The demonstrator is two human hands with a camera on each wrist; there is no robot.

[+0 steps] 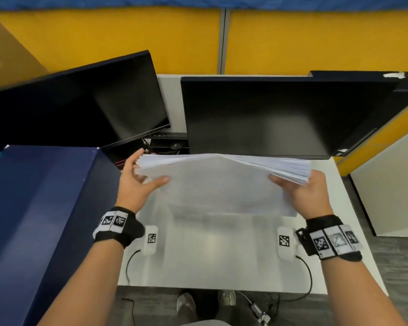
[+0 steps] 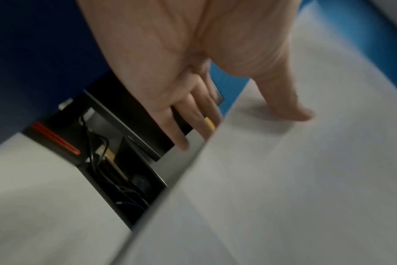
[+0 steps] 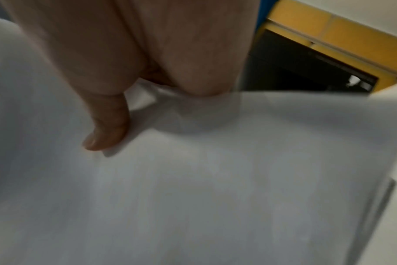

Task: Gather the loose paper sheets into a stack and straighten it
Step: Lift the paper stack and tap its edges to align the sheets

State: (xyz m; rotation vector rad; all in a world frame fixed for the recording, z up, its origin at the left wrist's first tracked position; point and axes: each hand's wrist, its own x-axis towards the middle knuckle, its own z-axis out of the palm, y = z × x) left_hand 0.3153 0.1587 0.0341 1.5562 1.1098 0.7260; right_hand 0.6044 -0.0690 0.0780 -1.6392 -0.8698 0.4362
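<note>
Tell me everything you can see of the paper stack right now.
The paper stack is plain white sheets, thick, held up above the white desk in front of the monitors. Its far edge bows upward in the middle, and the sheets fan unevenly at the right corner. The left hand holds its left side, thumb on top; the right hand grips its right side.
</note>
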